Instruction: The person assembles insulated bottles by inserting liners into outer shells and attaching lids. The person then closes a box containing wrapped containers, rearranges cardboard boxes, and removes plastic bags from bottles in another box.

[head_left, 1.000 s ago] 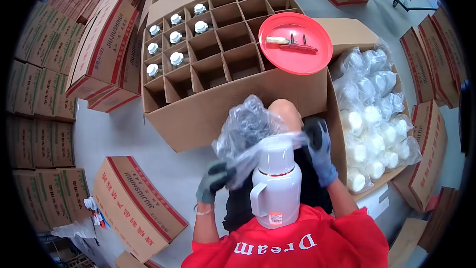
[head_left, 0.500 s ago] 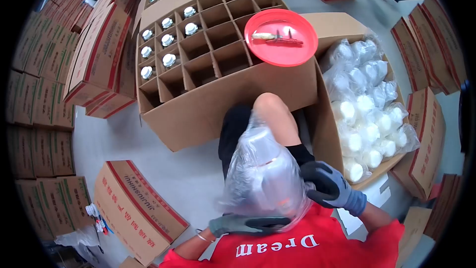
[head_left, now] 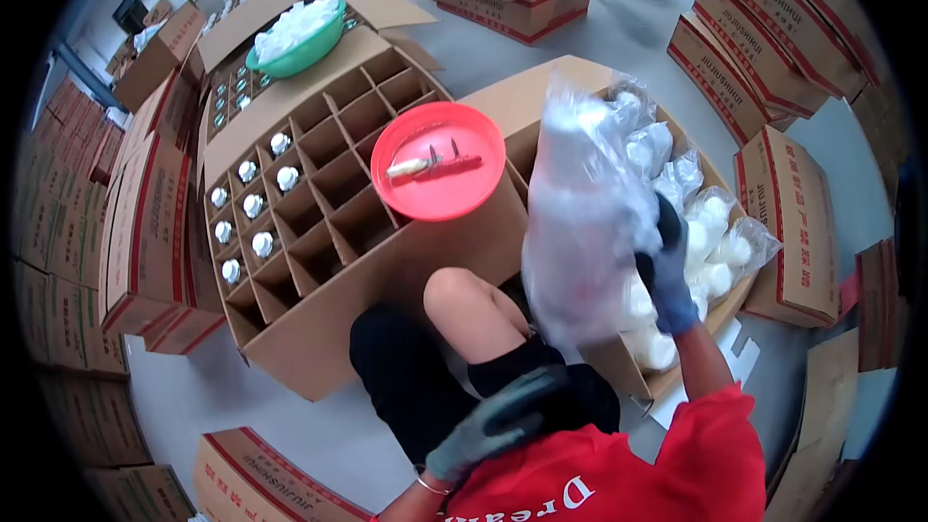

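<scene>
My right hand, in a grey and black glove, grips a clear plastic bag by its right side. The bag is blurred, and the pale things inside cannot be made out. It hangs over the left part of an open carton of bagged white-ended containers, hiding some of them. Low over my lap, my left hand, gloved in grey-green, has its fingers stretched out and holds nothing.
A divided carton stands ahead, with several silver-capped bottles in its left cells. On its right edge rests a red basin holding a knife-like tool. Behind is a green basin; stacked cartons stand around.
The plastic bag has gone from my lap to the right, over the carton of bagged containers, in my right hand. My left hand has come off it. The view has turned right.
</scene>
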The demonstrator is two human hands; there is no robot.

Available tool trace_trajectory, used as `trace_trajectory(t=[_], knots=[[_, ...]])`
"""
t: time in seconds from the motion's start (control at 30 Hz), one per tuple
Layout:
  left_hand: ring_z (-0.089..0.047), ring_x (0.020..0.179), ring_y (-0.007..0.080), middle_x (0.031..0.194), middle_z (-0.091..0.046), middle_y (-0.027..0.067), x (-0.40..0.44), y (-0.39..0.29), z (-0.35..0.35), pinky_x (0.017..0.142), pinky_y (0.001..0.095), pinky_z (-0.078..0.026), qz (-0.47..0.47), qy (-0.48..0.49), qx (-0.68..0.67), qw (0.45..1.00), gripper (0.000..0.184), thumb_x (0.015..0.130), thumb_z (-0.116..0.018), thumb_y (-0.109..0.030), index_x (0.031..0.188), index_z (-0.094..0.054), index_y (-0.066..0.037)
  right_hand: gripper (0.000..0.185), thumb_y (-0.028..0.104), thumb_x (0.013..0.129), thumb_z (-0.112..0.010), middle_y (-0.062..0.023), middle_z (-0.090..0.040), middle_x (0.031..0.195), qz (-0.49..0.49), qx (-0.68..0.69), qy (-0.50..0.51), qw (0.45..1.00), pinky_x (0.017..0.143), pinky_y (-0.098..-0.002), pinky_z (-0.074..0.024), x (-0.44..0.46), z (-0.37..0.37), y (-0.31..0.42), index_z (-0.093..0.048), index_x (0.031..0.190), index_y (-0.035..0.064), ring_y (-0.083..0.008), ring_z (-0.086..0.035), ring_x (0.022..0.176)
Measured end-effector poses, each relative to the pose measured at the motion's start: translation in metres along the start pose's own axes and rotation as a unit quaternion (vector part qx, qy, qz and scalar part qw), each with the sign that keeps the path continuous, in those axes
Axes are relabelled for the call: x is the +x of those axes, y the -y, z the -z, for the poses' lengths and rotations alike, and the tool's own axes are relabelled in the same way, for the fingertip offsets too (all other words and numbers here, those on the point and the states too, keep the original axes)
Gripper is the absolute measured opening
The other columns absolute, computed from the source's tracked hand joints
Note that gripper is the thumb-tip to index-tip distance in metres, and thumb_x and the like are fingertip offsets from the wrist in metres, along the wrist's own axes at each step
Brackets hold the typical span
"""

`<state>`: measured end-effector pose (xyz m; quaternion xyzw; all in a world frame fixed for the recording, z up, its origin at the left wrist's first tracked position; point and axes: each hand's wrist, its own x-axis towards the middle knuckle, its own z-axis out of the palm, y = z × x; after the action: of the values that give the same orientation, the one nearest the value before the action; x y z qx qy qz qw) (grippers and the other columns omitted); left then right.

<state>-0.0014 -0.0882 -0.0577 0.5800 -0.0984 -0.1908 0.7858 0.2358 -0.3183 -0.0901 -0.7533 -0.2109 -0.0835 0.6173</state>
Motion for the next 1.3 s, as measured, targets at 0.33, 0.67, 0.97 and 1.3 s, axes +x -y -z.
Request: trace_trajectory(t=[0.33,0.67,0.97,1.3], knots=[[-0.068,0.072,0.0225,0.099,-0.065,0.0137,0.081,-0.026,0.157,0.066,0.0334,-0.057,0.045,-0.461,0.013,0.886,0.04,0.095,-0.057,-0.027,0.119,-0.054,0.005,0.05,0.001,0.078,-0.06,-0.0117,-0.063,0.116,-0.128,0.096,-0.109,0.981,0.09,-0.0311,-0.0473,0.111,-0.098,-0.295,-0.052,0.127,-0.0012,-0.0203,-0.06,0.102],[-0.064,0.058,0.0284,0.073,-0.065,0.0174,0.145,-0.033,0.271,0.061,0.04,-0.057,-0.01,-0.461,-0.1,0.882,0.022,0.089,-0.052,-0.014,0.092,-0.059,0.007,0.056,0.03,0.079,-0.069,-0.0186,-0.053,0.122,-0.03,-0.149,0.184,0.971,0.093,-0.043,-0.0437,0.073,-0.083,-0.118,-0.051,0.125,0.0045,-0.0363,-0.053,0.11],[-0.065,0.095,0.035,0.103,-0.063,0.0236,0.153,-0.019,0.36,0.085,0.0461,-0.054,-0.101,-0.422,-0.201,0.878,0.047,0.094,-0.055,-0.032,0.115,-0.048,0.01,0.048,0.028,0.073,-0.074,-0.017,-0.049,0.124,0.117,-0.061,0.33,0.935,0.103,-0.0498,-0.0353,-0.126,-0.075,-0.018,-0.058,0.114,0.009,-0.0366,-0.047,0.116],[-0.059,0.092,0.0113,0.103,-0.063,0.0065,0.316,-0.024,0.24,0.081,0.0242,-0.049,-0.157,-0.278,-0.036,0.947,0.037,0.093,-0.06,-0.029,0.118,-0.057,-0.001,0.043,0.02,0.077,-0.068,-0.0216,-0.049,0.124,0.091,-0.196,0.037,0.976,0.101,-0.0491,-0.0367,0.063,-0.176,-0.058,-0.055,0.114,0.0017,-0.041,-0.046,0.117]])
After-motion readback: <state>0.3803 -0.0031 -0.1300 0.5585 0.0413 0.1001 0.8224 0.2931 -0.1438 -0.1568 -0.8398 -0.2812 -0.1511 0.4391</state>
